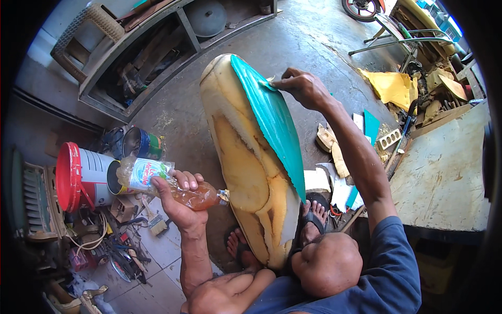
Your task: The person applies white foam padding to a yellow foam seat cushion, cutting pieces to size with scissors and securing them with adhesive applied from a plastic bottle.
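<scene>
A long yellowish seat foam (241, 162) stands between my knees, with a green sheet (274, 128) lying along its right side. My left hand (183, 204) is wrapped round a clear plastic bottle (201, 197) holding orange-brown liquid. The bottle is tipped nearly level, its neck beside the foam's left edge. At the upper part of the green sheet, my right hand (307, 89) pinches a small pale piece (270, 81) against the surface; its exact kind is too small to tell. The sheet looks glossy and has a jagged right edge.
To the left are a red-rimmed bucket (97, 175), a paint can (141, 144), a brush (157, 224) and scattered tools (123, 256). A metal-framed cabinet (141, 63) stands behind. On the right are a pale board (444, 172), yellow material (392, 88) and foam scraps (340, 159).
</scene>
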`<state>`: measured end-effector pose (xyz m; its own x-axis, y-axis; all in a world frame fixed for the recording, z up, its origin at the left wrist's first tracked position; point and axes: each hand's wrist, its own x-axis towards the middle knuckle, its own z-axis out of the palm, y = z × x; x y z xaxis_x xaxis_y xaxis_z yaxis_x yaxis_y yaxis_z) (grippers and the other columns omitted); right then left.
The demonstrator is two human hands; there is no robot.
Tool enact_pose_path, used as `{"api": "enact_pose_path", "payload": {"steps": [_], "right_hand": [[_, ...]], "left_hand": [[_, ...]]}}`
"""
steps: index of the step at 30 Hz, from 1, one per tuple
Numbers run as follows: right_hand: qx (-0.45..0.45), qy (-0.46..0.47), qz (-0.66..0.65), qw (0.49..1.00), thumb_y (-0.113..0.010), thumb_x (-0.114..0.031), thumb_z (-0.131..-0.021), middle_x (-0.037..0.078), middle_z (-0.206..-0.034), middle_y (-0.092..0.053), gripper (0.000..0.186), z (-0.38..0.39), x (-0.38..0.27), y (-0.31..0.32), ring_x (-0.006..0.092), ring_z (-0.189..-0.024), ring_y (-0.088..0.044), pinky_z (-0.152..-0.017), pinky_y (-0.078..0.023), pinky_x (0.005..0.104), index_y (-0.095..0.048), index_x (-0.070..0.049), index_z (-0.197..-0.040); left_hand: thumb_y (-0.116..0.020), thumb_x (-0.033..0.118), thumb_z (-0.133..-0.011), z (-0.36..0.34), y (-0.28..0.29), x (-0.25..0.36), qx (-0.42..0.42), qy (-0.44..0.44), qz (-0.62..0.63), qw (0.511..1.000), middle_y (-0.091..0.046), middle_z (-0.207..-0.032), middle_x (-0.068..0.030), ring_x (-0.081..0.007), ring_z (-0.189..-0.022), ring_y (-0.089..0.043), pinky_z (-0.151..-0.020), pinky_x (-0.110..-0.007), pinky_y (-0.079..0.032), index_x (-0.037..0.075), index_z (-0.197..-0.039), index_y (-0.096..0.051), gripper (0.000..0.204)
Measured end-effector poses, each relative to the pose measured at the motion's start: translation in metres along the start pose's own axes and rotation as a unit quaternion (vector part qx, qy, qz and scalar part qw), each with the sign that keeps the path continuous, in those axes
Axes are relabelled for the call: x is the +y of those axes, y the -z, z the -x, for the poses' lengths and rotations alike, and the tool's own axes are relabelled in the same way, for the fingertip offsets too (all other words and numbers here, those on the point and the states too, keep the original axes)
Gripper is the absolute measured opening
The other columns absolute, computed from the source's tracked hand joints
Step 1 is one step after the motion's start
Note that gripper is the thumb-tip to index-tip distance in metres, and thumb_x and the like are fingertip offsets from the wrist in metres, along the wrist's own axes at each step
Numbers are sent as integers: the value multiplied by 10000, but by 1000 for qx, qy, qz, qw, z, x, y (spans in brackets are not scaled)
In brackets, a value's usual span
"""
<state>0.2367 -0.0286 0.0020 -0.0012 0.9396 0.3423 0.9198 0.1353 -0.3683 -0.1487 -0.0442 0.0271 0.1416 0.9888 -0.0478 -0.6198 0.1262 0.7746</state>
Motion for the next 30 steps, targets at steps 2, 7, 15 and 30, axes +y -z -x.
{"api": "enact_pose_path", "payload": {"steps": [2,7,15,30], "right_hand": [[-25,-53,-45,997,-654,-159,-969,62,-996,-687,297,31,4,7,288,-892,-685,-761,-526,414,-776,-332,-1176],[-94,-7,-100,990,-710,-101,-929,85,-919,-661,316,56,-28,33,271,-823,-661,-738,-509,406,-778,-277,-1182],[39,8,12,999,-637,-225,-980,72,-968,-681,253,-43,-25,2,281,-879,-686,-725,-525,413,-777,-326,-1165],[-96,-15,-6,995,-701,-2,-826,20,-953,-682,423,169,-118,38,214,-717,-675,-561,-536,353,-784,-271,-1141]], "left_hand": [[-497,611,-1024,-1,1,-1,21,6,11,1000,-463,-670,13,-136,-634,-501,-794,-376,-473,91,-953,-537,526],[-500,615,-1021,-2,2,5,11,5,9,1000,-461,-669,16,-137,-638,-500,-788,-376,-474,93,-940,-537,529],[-539,625,-999,0,-1,1,-4,3,12,1000,-465,-672,8,-126,-651,-483,-750,-362,-469,78,-974,-539,547],[-546,621,-998,-4,2,4,-5,9,24,1000,-459,-670,12,-126,-646,-481,-756,-356,-471,73,-986,-536,548]]}}
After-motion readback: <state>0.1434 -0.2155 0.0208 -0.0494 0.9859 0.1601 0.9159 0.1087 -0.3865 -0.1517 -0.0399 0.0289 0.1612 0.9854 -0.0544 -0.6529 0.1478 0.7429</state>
